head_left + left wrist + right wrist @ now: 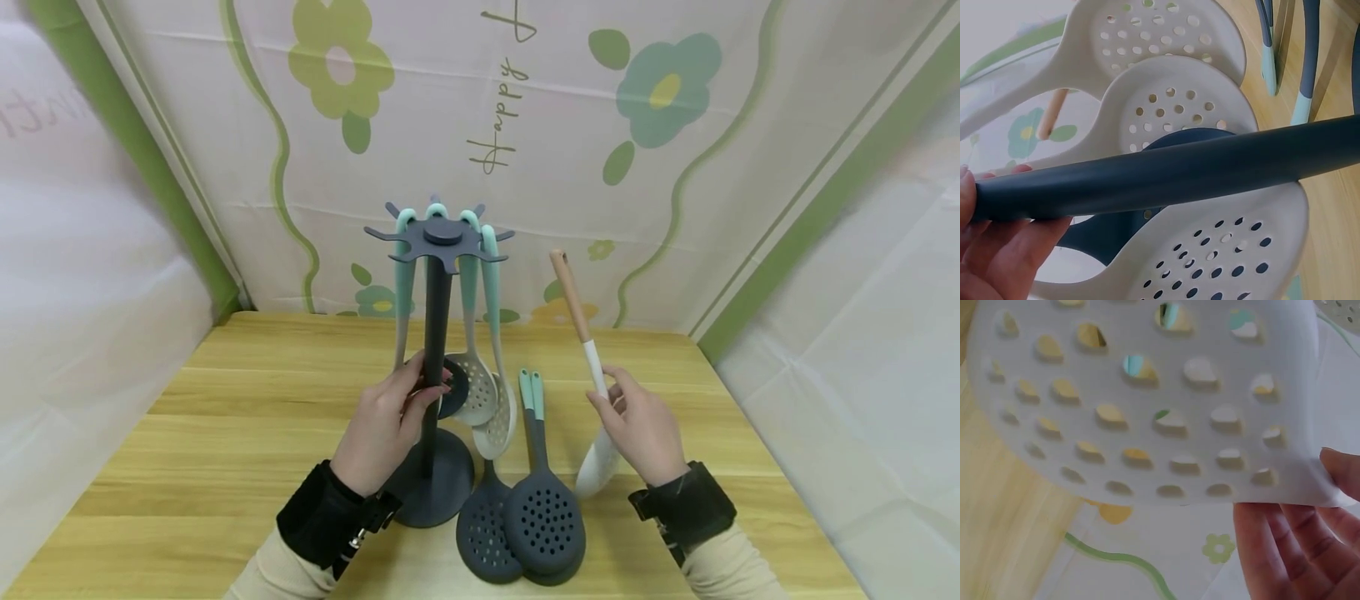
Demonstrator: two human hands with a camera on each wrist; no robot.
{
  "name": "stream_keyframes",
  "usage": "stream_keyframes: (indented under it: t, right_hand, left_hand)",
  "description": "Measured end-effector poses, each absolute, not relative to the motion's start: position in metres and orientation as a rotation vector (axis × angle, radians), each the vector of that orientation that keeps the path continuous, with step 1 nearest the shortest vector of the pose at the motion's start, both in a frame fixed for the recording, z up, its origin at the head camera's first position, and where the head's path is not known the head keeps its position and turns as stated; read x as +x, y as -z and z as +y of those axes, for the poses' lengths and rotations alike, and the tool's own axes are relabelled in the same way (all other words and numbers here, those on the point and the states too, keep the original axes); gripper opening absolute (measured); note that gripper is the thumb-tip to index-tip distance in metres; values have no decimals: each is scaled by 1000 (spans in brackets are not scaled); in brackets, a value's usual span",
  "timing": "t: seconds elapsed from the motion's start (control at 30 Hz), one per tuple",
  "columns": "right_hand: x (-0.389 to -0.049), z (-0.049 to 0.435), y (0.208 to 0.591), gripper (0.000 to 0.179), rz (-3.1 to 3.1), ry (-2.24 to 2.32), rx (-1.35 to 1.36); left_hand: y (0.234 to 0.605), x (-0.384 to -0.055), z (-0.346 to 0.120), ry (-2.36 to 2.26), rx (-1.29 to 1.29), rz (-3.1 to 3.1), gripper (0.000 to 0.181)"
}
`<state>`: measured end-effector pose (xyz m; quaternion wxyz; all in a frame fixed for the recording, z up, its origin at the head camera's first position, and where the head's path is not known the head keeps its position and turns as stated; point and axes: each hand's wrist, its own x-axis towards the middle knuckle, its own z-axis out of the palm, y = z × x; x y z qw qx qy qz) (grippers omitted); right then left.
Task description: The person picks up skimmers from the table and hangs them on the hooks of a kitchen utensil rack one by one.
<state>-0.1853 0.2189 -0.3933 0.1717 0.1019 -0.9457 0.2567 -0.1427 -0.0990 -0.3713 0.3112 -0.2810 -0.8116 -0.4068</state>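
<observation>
My left hand [382, 429] grips the dark pole of a utensil stand [437, 317], fingers and thumb around it below the hooked top. Several slotted skimmers with mint handles hang from the hooks; a pale one [477, 390] and a dark one [454, 390] show near the pole. At the right, my right hand [643, 425] pinches a white skimmer with a wooden handle [572, 296] near its neck, handle upward and head down, apart from the stand. Its perforated head [1147, 444] fills much of the right wrist view.
Dark skimmers with mint handle ends [546, 525] lie overlapping on the wooden table [247, 433], between the stand's round base [442, 500] and my right hand. Behind and at both sides rise fabric walls; the back one has printed flowers [667, 92].
</observation>
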Motion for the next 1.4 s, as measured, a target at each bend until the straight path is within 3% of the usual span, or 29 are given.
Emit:
stream_keyframes:
  t: [1.4]
  right_hand:
    - [-165,202,373,31,-2460,-947,441]
  left_hand:
    - [374,-145,-85,895,-479,-2120,32]
